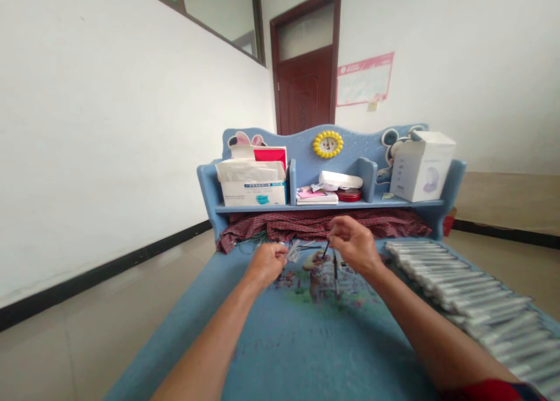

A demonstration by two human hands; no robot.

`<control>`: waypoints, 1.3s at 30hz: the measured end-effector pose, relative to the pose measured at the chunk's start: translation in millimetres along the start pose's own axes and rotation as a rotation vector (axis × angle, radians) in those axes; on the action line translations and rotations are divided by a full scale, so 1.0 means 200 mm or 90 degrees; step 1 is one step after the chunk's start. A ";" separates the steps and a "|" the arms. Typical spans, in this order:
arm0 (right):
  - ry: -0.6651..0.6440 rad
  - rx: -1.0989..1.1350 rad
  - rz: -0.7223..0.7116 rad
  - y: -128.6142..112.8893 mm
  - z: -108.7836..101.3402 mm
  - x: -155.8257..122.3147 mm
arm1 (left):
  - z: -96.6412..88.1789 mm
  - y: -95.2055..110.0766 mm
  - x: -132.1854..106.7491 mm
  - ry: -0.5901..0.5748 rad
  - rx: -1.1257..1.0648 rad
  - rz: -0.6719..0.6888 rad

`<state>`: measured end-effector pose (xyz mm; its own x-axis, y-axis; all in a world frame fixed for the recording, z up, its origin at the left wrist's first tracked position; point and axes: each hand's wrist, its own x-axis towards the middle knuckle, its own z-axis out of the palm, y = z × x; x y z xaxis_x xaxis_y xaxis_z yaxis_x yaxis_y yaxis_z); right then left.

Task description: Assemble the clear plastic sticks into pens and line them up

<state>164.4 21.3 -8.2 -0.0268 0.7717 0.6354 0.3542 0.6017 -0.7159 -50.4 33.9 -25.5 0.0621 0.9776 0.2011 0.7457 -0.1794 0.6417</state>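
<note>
My left hand (268, 263) is closed, thumb and fingers pinched at the edge of some small clear plastic pieces (294, 251) over the blue desk. Between the fingertips of my right hand (355, 244) a thin dark rod (326, 249) points down toward the desktop; its exact kind is too small to make out. Another dark thin stick (336, 265) shows just below that hand, over the desk's printed picture. Along the right side lies a long row of slim clear-and-grey tubes (464, 284), pen-like in shape, beside my right forearm.
The blue desk (306, 348) has a back shelf (367, 205). On it stand a mask box (256, 185), papers (317, 198), a red round tin (349, 195) and a white carton (422, 167). Checked cloth (280, 225) is bunched beneath. A yellow clock (328, 145) sits above.
</note>
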 end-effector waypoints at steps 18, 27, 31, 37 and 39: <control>0.247 0.506 0.289 0.18 -0.12 0.03 | 0.02 0.06 -0.05 -0.138 -0.155 0.013; 0.240 0.519 0.289 0.19 -0.11 0.04 | 0.03 0.07 -0.06 -0.147 -0.189 0.037; 0.221 0.518 0.285 0.19 -0.10 0.03 | 0.04 0.06 -0.06 -0.148 -0.212 0.033; 0.188 0.499 0.315 0.19 -0.08 0.01 | 0.04 0.07 -0.06 -0.151 -0.239 0.026; 0.176 0.494 0.329 0.18 -0.06 0.00 | 0.04 0.08 -0.07 -0.159 -0.257 0.020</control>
<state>189.6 41.2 -30.5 0.2143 0.9630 0.1632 -0.4569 0.2465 -0.8547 -34.4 19.1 -24.2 0.2751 0.9587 0.0718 0.4272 -0.1888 0.8842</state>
